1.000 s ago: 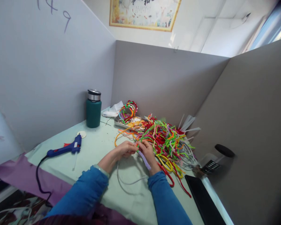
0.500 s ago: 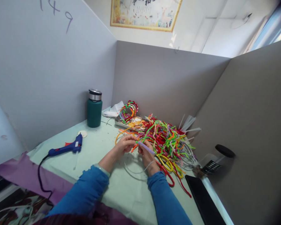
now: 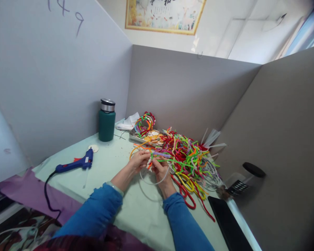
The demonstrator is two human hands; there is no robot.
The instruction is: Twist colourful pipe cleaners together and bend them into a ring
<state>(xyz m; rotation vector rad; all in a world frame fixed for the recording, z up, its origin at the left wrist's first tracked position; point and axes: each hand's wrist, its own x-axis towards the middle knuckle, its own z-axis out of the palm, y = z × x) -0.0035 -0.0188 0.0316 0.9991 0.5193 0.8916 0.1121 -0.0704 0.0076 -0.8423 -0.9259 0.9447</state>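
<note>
Both hands meet over the table, pinching a small bundle of fuzzy pipe cleaners. My left hand (image 3: 139,160) is closed on its left side, where green and white strands cross. My right hand (image 3: 161,171) is closed on the right side, thumb and fingertips pressed against the green pipe cleaner (image 3: 176,161), which runs out rightward. A purple pipe cleaner (image 3: 161,154) sticks out above the right fingers. Below the hands a pale grey strand (image 3: 154,183) hangs in a loop. The exact crossing between the fingertips is partly hidden.
Beyond my right hand lies a tangled heap of pipe cleaners (image 3: 188,151). Behind it, a metal tray (image 3: 135,138) holds small discs and colourful rings (image 3: 144,123). To the left are a green bottle (image 3: 106,125) and a corded blue glue gun (image 3: 75,164). Grey partitions (image 3: 183,83) surround the table.
The purple pipe cleaner has swung from slanting down over my right hand to lying above its fingers. The green one now stretches right instead of upward. My right fingers have shifted their grip.
</note>
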